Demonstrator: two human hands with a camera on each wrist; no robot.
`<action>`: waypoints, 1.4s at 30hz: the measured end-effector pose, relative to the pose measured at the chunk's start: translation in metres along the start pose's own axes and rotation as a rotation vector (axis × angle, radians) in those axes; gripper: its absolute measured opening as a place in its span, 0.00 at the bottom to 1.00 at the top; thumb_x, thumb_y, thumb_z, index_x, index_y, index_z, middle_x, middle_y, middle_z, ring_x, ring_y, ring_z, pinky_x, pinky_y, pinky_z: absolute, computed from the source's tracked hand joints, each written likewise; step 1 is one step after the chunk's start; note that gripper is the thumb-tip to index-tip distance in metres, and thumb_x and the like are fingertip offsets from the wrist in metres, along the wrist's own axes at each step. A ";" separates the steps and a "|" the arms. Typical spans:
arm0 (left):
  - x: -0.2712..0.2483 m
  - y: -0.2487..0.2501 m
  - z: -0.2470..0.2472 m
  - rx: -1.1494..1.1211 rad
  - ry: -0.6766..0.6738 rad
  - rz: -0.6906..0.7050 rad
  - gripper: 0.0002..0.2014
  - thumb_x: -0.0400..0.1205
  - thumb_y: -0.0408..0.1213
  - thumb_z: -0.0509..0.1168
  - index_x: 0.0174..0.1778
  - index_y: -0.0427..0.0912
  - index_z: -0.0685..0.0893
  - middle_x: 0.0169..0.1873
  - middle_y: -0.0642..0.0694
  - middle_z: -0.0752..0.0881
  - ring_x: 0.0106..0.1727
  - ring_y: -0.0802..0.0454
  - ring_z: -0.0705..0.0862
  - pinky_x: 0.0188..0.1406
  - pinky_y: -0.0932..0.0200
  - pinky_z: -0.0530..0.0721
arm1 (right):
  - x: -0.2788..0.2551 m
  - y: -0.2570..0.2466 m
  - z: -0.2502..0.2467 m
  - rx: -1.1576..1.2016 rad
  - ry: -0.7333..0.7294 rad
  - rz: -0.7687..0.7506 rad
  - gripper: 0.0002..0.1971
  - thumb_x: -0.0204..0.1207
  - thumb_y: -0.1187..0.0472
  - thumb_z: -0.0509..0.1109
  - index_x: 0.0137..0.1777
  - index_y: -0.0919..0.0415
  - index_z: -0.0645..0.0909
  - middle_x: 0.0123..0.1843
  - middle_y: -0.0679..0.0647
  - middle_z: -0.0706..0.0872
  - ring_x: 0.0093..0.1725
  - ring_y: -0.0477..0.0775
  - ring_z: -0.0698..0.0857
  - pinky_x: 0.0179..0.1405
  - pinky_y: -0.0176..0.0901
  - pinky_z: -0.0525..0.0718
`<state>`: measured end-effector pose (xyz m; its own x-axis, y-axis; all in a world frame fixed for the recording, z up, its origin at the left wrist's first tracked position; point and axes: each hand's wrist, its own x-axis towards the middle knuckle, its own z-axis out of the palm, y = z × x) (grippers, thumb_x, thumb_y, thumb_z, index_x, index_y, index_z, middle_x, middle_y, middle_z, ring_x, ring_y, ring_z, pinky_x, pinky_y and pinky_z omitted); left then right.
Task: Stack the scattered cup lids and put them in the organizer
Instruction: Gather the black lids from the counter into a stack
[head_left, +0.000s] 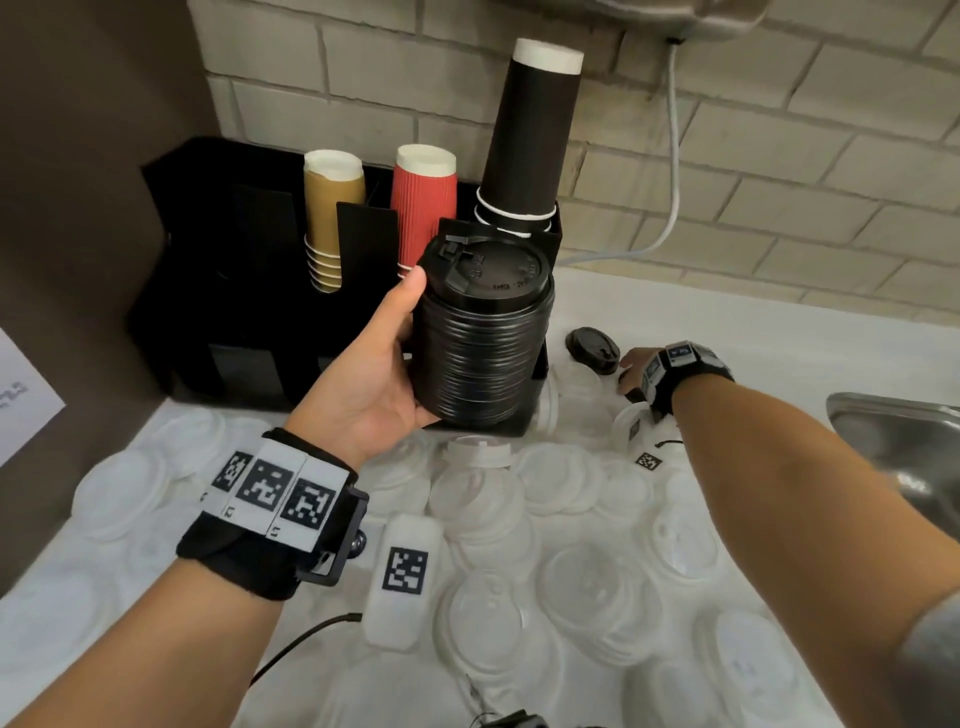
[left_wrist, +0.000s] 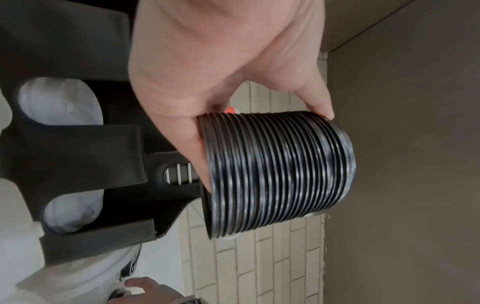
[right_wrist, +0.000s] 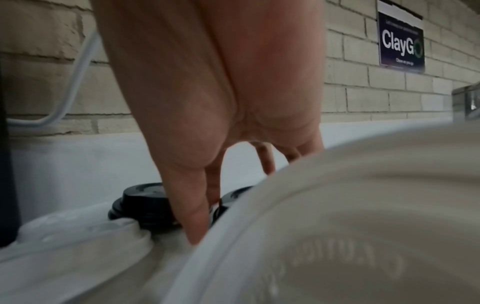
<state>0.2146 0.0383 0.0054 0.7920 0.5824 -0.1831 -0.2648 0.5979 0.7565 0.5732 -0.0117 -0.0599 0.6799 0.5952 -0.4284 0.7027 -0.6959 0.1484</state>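
Hands near "ClayGo" sign

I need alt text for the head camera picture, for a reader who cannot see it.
A left hand holds a tall stack of black lids before a black organizer with cups, while the right hand reaches toward a loose black lid on a counter strewn with white lids.

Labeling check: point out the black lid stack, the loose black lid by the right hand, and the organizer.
black lid stack (head_left: 480, 358), head view, ribbed side.
loose black lid (head_left: 592, 348), head view, top face.
organizer (head_left: 171, 291), head view, left wall.
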 end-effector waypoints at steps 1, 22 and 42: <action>0.000 0.000 -0.001 0.000 0.005 0.000 0.39 0.67 0.62 0.69 0.74 0.47 0.78 0.69 0.44 0.83 0.65 0.42 0.85 0.47 0.45 0.89 | 0.001 0.002 0.000 -0.035 0.014 0.002 0.27 0.75 0.58 0.72 0.75 0.54 0.73 0.75 0.57 0.76 0.72 0.61 0.76 0.71 0.49 0.74; -0.001 -0.017 -0.008 0.072 -0.052 0.015 0.34 0.67 0.62 0.72 0.66 0.49 0.84 0.62 0.43 0.88 0.62 0.44 0.87 0.50 0.45 0.89 | -0.094 -0.010 -0.038 1.194 0.530 -0.166 0.24 0.72 0.36 0.58 0.61 0.50 0.71 0.50 0.50 0.82 0.46 0.56 0.79 0.39 0.44 0.71; -0.008 -0.032 -0.010 0.251 -0.136 0.000 0.25 0.62 0.67 0.73 0.51 0.60 0.92 0.56 0.48 0.91 0.57 0.50 0.89 0.44 0.54 0.89 | -0.218 -0.080 -0.023 1.019 0.460 -1.047 0.20 0.70 0.59 0.76 0.63 0.54 0.82 0.60 0.64 0.77 0.65 0.58 0.79 0.72 0.57 0.75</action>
<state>0.2109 0.0197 -0.0233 0.8631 0.4930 -0.1099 -0.1338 0.4329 0.8914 0.3734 -0.0768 0.0426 0.1255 0.9144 0.3849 0.5848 0.2452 -0.7732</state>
